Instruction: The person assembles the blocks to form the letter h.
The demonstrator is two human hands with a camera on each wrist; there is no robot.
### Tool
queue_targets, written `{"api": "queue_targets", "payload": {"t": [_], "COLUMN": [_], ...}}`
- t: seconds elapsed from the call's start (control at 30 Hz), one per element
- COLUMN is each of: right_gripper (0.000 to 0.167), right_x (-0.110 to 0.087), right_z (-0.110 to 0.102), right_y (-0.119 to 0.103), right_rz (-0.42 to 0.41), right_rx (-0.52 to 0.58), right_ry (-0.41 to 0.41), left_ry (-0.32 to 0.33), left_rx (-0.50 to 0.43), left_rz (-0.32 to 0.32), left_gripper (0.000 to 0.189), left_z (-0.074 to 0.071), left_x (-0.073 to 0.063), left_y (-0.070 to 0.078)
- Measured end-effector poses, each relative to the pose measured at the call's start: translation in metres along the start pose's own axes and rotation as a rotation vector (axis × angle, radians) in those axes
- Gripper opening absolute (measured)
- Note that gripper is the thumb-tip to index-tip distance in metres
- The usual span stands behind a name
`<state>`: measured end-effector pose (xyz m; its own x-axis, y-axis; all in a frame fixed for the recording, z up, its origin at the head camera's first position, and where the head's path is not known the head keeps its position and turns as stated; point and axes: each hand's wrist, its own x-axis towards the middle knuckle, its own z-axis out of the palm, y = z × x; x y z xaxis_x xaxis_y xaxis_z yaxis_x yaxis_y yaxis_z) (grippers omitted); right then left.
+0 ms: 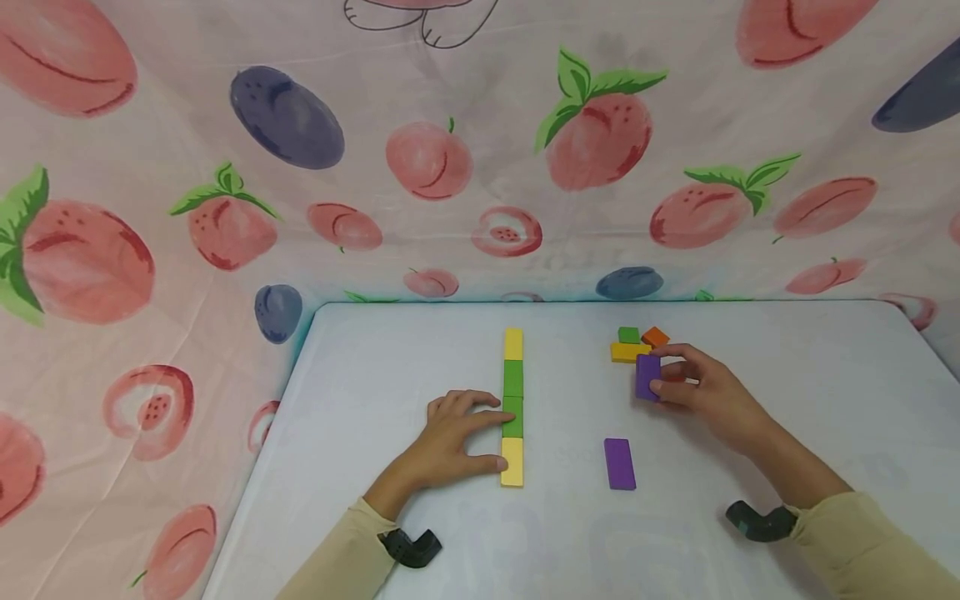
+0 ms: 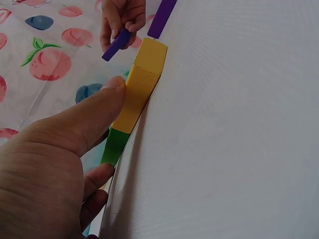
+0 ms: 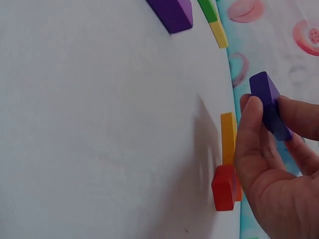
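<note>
In the head view, two green blocks (image 1: 513,378) stand end to end between a far yellow block (image 1: 513,343) and a near yellow block (image 1: 512,472), making one straight row. My left hand (image 1: 459,442) is at the row's left side, thumb against the near yellow block and index finger over the nearer green one. My right hand (image 1: 701,390) pinches a purple block (image 1: 647,377) between thumb and fingers; the right wrist view shows this purple block (image 3: 269,107) held above the table. Another purple block (image 1: 620,464) lies on the table between the hands.
Beyond my right hand sit a small green block (image 1: 628,335), an orange block (image 1: 656,337) and a deeper yellow block (image 1: 627,352). The right wrist view adds a red block (image 3: 224,188) there. A fruit-print cloth (image 1: 450,92) hangs behind the white table (image 1: 360,358).
</note>
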<state>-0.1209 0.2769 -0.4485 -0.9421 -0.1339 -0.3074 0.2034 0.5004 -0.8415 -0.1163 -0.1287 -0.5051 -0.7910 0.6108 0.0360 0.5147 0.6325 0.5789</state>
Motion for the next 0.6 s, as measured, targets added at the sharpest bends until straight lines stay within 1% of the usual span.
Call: {"api": "queue_targets", "payload": {"t": [0.2, 0.27, 0.37, 0.6], "right_gripper": [0.060, 0.059, 0.060, 0.063], "right_x": [-0.001, -0.002, -0.002, -0.002], "right_z": [0.008, 0.011, 0.014, 0.022], "right_y": [0.001, 0.000, -0.001, 0.001], "right_rz": [0.023, 0.018, 0.016, 0.033], "right_rx": [0.242, 0.281, 0.301, 0.275], "right_ry": [-0.062, -0.077, -0.097, -0.121], "left_ry": [-0.002, -0.001, 0.000, 0.001], "left_rx": [-0.003, -0.001, 0.001, 0.003], "left_rz": [-0.003, -0.003, -0.003, -0.002], "left_gripper": [0.061, 0.061, 0.061, 0.061], "left_z": [0.000, 0.000, 0.000, 0.000], "left_x": [0.000, 0.000, 0.000, 0.000], "left_y": [0.000, 0.000, 0.000, 0.000]}}
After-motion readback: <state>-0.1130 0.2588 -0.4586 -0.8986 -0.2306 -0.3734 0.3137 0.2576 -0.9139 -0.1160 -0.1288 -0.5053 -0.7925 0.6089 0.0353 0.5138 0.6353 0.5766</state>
